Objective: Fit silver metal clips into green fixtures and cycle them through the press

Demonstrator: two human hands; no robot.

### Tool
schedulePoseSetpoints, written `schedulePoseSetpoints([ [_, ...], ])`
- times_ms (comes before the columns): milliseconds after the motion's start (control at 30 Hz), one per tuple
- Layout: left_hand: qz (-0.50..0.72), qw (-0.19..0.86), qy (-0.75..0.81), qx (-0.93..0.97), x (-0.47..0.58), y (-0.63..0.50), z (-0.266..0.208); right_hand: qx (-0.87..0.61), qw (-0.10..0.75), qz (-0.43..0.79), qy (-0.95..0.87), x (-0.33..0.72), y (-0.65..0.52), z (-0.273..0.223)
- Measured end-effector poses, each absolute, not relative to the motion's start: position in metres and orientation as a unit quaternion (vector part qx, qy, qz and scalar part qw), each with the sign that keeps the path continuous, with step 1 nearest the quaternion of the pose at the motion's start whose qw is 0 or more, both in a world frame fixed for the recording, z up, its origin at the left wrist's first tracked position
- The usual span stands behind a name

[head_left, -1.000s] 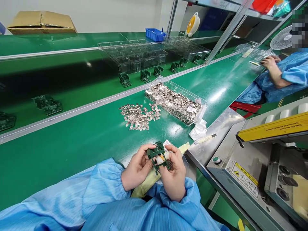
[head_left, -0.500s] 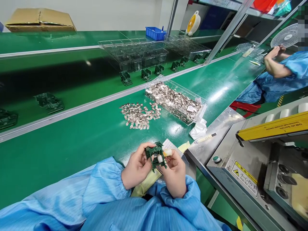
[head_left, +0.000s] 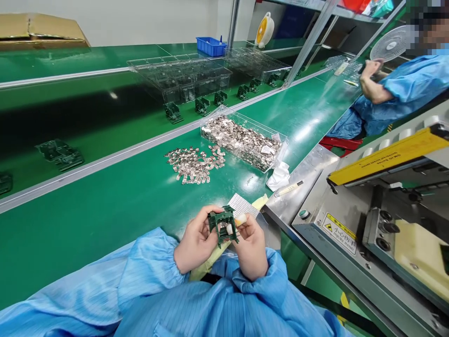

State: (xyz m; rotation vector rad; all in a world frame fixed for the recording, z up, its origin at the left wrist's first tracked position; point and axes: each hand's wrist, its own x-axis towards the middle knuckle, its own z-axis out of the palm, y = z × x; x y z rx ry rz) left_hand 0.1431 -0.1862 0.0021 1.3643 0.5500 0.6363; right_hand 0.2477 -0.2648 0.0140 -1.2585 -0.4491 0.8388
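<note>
A dark green plastic housing with an open middle is held up in front of my body. My left hand is closed on its left side, thumb at the front. My right hand grips its right side, with white covers on fingertips; one covered tip reaches into the housing's opening. Any small part between the right fingers is hidden. Just past the hands lie a gridded sheet and pale yellow material. Farther off, small metal pieces lie loose on the green table.
A clear box full of metal pieces stands ahead. More green housings sit on the belt beyond the metal rail, near clear trays. A machine with a hand-injury warning is at right. A co-worker in blue sits beyond.
The view has turned slightly right, so the surroundings appear shifted left. Both hands keep hold of the green housing, with only slight finger movement. The co-worker's arm has moved a little.
</note>
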Motion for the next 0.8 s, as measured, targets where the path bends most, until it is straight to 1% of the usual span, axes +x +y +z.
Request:
schedulePoseSetpoints([
  [200,0.273,0.700,0.223,0.621,0.143,-0.193,0.005,-0.585,0.710,0.321,-0.227,0.249,-0.285,0.012],
  [267,0.280,0.707,0.219,0.612,0.145,-0.189,0.004,-0.611,0.709,0.271,-0.224,0.261,-0.299,0.003],
  [367,0.313,0.702,0.231,0.596,0.153,-0.175,0.002,-0.668,0.697,0.202,-0.167,0.286,-0.322,-0.020],
  [433,0.306,0.703,0.236,0.597,0.164,-0.165,0.001,-0.686,0.677,0.219,-0.151,0.296,-0.331,-0.036],
  [500,0.273,0.705,0.228,0.614,0.180,-0.158,0.000,-0.684,0.660,0.264,-0.165,0.298,-0.330,-0.048],
  [600,0.243,0.686,0.207,0.654,0.206,-0.155,-0.004,-0.666,0.656,0.301,-0.186,0.290,-0.315,-0.057],
  [800,0.234,0.591,0.201,0.745,0.224,-0.157,-0.011,-0.654,0.676,0.279,-0.194,0.281,-0.295,-0.059],
])
